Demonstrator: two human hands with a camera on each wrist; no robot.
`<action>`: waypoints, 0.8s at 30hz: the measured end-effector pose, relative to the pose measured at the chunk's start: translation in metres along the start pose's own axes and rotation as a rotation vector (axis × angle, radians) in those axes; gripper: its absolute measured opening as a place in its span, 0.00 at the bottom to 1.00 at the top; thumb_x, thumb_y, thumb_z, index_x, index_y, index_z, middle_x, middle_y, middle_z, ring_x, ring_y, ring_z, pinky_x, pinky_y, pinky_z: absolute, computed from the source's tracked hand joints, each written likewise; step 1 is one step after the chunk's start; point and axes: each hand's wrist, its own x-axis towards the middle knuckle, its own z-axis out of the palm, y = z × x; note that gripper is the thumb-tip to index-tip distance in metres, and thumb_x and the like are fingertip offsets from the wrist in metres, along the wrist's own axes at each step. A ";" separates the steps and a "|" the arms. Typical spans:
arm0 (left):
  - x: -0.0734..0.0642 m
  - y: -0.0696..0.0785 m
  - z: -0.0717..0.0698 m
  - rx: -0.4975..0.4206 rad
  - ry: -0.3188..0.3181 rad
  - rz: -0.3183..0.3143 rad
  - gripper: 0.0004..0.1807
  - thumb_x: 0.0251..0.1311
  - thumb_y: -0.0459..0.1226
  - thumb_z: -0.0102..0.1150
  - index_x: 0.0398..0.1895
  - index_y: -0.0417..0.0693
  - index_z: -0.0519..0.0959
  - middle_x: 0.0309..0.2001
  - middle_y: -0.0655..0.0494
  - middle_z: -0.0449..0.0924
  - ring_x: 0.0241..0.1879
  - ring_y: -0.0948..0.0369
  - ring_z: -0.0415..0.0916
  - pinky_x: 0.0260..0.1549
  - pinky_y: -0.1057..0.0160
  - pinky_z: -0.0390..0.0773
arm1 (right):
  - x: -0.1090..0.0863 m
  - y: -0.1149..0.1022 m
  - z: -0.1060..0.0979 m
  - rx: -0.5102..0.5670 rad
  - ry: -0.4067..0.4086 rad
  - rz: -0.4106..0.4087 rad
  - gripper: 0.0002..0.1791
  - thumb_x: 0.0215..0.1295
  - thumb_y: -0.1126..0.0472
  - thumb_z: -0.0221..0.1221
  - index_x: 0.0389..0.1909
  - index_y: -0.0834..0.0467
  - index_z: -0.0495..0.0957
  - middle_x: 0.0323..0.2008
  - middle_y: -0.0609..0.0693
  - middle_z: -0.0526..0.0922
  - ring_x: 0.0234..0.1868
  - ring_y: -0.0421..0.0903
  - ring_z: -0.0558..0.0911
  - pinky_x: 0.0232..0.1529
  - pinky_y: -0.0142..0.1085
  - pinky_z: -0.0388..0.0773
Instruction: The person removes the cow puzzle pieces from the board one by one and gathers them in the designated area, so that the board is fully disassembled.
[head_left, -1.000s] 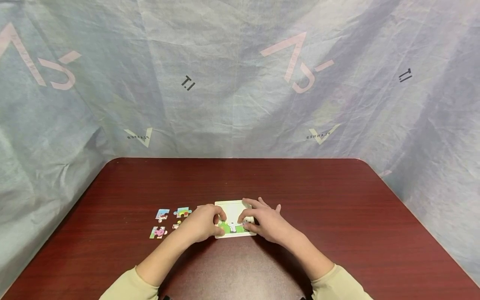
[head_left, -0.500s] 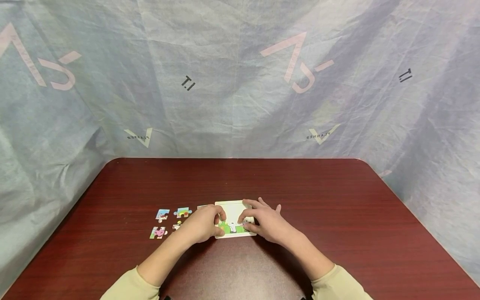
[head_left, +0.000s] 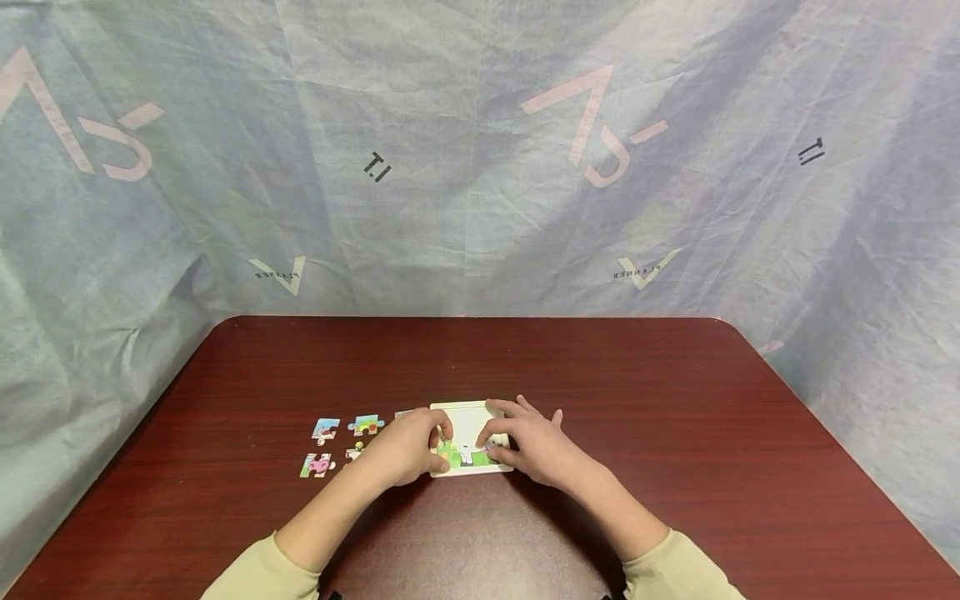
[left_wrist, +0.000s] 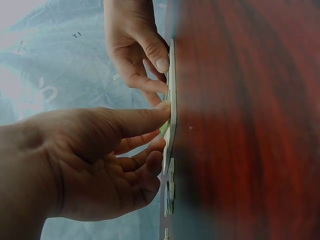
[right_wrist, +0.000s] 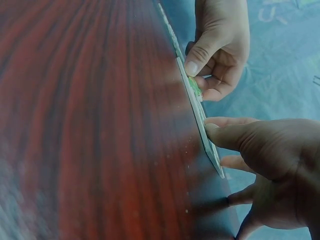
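Note:
A shallow white puzzle tray [head_left: 468, 417] lies on the table between the hands, with green and white picture pieces along its near side. My left hand [head_left: 402, 447] pinches a green puzzle piece [head_left: 449, 452] between thumb and fingers at the tray's near left corner; in the right wrist view this green piece [right_wrist: 194, 87] stands slightly tilted above the tray. My right hand [head_left: 537, 446] rests over the tray's right side. Its thumb and fingers touch the tray and the pieces there, while the outer fingers spread beyond the edge. The left hand hides the tray's left border.
Several loose puzzle pieces lie left of the tray: a blue one [head_left: 326, 430], a yellow and green one [head_left: 366, 425], a pink one [head_left: 317, 465] and others partly behind the left hand. The dark red table [head_left: 637, 375] meets a grey cloth backdrop [head_left: 465, 167].
The green puzzle piece in my left fingers has shifted slightly to the right over the tray. Both hands stay in nearly the same place.

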 end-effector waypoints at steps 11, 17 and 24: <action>-0.002 0.001 0.000 0.007 0.027 0.023 0.18 0.48 0.30 0.78 0.36 0.47 0.76 0.32 0.54 0.70 0.28 0.59 0.67 0.28 0.59 0.69 | 0.000 -0.001 0.000 -0.030 -0.004 0.011 0.06 0.66 0.58 0.68 0.34 0.41 0.84 0.70 0.54 0.71 0.71 0.74 0.60 0.49 0.86 0.44; -0.003 0.002 0.000 0.012 0.041 0.035 0.18 0.47 0.29 0.78 0.33 0.48 0.75 0.31 0.56 0.71 0.30 0.60 0.68 0.31 0.59 0.70 | 0.001 -0.001 0.001 -0.022 0.000 0.003 0.07 0.66 0.59 0.67 0.34 0.41 0.85 0.69 0.54 0.72 0.70 0.75 0.60 0.48 0.86 0.44; -0.003 0.004 -0.001 0.002 0.066 0.048 0.16 0.50 0.27 0.75 0.32 0.49 0.75 0.26 0.60 0.73 0.26 0.62 0.69 0.28 0.60 0.71 | 0.000 -0.001 0.000 -0.021 0.002 0.006 0.07 0.66 0.59 0.67 0.34 0.41 0.85 0.69 0.53 0.71 0.71 0.74 0.60 0.48 0.86 0.44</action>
